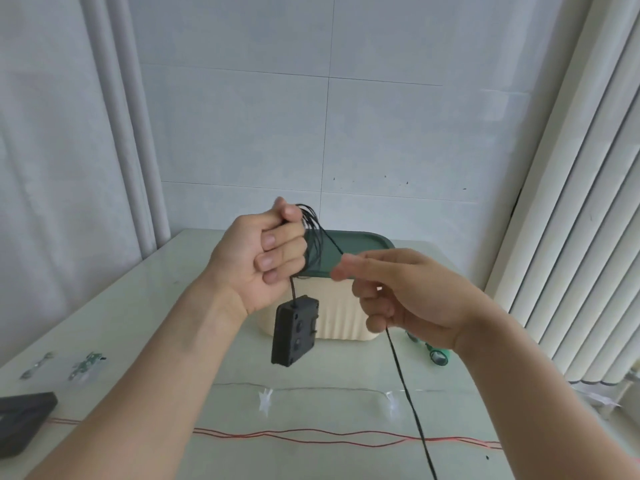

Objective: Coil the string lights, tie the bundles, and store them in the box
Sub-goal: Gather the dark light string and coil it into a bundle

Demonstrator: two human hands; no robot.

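Frame centre: left hand (263,261) is gripping a bundle of black wire loops (313,233), fingers curled around it; black battery pack (293,330) is dangling below. Right hand (398,296) is pinching the free black wire (412,403), which is trailing toward the lower edge. Cream box (341,317), green lid (360,242), is sitting behind both hands on the table (145,306).

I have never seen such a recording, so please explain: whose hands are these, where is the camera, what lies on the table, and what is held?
There is no machine. A person wears a camera on the head, looking down at their own hands. The left hand grips loops of black wire, and a black battery pack hangs below. The right hand pinches the same wire. On the table stand a cream box with a green lid, and thin red wires lie nearer the camera.
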